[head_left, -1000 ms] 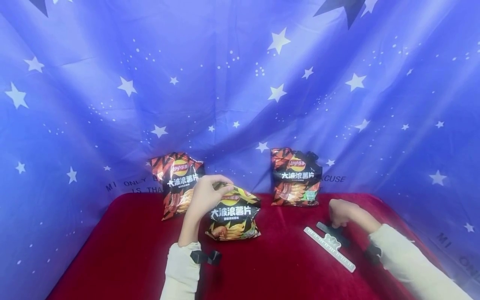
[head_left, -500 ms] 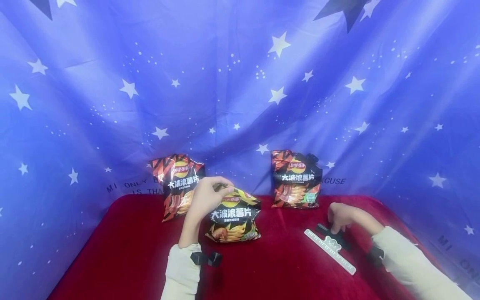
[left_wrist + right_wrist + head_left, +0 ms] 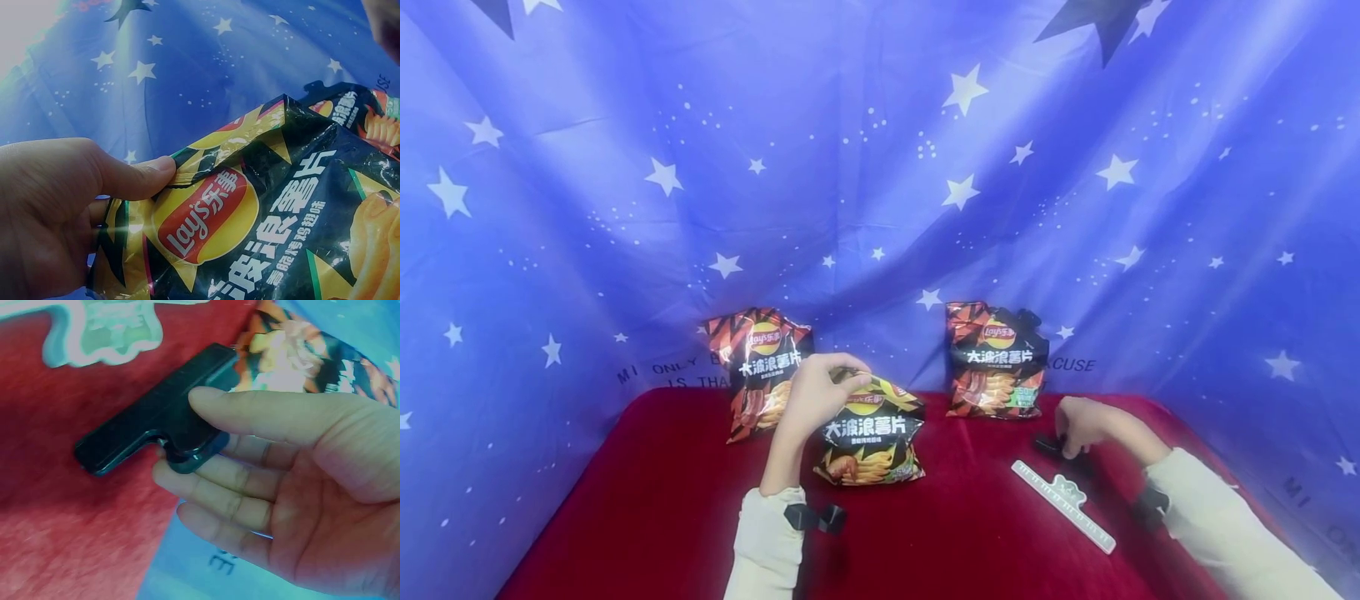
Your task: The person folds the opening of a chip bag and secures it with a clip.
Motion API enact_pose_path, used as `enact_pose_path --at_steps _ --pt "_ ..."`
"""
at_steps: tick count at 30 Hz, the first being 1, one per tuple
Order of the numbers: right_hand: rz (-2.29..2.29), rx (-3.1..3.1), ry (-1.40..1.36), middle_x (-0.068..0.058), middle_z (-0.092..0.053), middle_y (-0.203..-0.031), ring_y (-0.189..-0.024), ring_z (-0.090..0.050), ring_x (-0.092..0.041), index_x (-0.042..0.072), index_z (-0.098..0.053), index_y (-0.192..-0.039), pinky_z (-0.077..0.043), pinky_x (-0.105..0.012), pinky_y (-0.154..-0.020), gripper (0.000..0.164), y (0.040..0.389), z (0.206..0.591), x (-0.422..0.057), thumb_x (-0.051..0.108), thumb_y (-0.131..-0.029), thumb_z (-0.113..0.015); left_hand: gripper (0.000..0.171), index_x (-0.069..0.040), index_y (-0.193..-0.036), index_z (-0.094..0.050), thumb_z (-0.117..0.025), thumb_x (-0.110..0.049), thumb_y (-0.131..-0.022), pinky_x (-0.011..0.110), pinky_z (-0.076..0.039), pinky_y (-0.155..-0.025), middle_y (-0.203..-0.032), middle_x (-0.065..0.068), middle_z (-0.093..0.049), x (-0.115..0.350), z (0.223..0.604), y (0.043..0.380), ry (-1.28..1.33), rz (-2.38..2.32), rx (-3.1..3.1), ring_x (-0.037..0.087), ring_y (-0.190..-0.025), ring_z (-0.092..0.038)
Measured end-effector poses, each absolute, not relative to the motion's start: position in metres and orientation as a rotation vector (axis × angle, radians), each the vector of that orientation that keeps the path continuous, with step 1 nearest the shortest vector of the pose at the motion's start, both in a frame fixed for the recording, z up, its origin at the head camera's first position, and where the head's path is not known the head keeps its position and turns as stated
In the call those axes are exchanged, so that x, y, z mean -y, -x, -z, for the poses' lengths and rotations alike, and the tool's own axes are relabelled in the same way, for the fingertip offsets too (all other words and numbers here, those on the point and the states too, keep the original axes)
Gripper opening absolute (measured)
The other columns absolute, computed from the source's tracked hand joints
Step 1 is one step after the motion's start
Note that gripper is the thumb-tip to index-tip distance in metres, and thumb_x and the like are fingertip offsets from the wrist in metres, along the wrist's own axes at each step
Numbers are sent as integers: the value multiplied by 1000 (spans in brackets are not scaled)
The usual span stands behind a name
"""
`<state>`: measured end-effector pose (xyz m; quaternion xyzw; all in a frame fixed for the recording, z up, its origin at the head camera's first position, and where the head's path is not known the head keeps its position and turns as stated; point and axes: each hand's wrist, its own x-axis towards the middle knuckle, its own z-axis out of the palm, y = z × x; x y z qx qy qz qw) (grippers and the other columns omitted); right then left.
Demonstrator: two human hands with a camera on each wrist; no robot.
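My left hand (image 3: 823,392) pinches the folded-over top of a black and yellow chip bag (image 3: 872,433), which stands near the middle of the table. In the left wrist view the thumb (image 3: 147,177) presses the fold above the Lay's logo. My right hand (image 3: 1086,425) grips a black bag clip (image 3: 150,412) by its handle, thumb on one side and fingers on the other. A white bag clip (image 3: 1063,504) with a ruler-like edge lies on the table just in front of the right hand.
Two red and black chip bags stand at the back: the left bag (image 3: 756,367), partly behind my left hand, and the right bag (image 3: 996,362) with a black clip (image 3: 1026,319) at its top corner. A dark red cloth covers the table (image 3: 662,500). Behind hangs a blue star-printed curtain (image 3: 880,167).
My right hand has taken hold of the black clip, which lay beside the white one, and shifted it from there. The left hand keeps its pinch on the bag.
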<state>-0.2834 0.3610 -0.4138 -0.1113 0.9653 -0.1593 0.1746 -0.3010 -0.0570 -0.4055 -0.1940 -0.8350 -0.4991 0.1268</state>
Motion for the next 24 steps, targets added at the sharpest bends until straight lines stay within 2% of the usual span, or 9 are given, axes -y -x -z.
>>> enact_pose_path --at_steps 5,7,11,14,24 --pt "585 -2753 367 -2 -58 -70 -63 -55 -13 -4 -66 -93 -52 -31 -60 24 293 399 -346 -3 -73 -79 8 -15 -94 -80 -81 -15 -86 43 -55 -89 -94 -2 -79 58 406 302 563 1448 2435 15 -87 -69" --pt "637 -2774 389 -1 -59 -73 -67 -54 -13 -3 -66 -97 -51 -30 -63 25 297 391 -338 2 -76 -80 9 -14 -95 -80 -81 -15 -86 42 -55 -89 -94 -2 -79 58 406 302 561 1452 2435 15 -87 -69" --pt "770 -2846 461 -10 -71 -91 -84 -65 -21 -5 -67 -107 -58 -45 -79 31 304 376 -320 10 -83 -80 8 -17 -93 -80 -81 -15 -86 42 -55 -88 -94 -2 -79 57 406 302 553 1456 2436 15 -86 -69" --pt "916 -2903 508 -17 -74 -104 -96 -69 -26 -4 -68 -115 -58 -49 -88 35 303 367 -303 14 -86 -78 8 -19 -92 -80 -81 -15 -85 41 -56 -89 -94 -3 -79 57 407 303 550 1454 2434 14 -86 -69" --pt "1484 -2832 504 -23 -67 -118 -101 -68 -22 -1 -62 -128 -56 -31 -85 40 295 366 -239 18 -94 -72 8 -17 -93 -80 -81 -15 -86 41 -56 -88 -93 -3 -79 56 406 303 553 1467 2434 13 -85 -68"
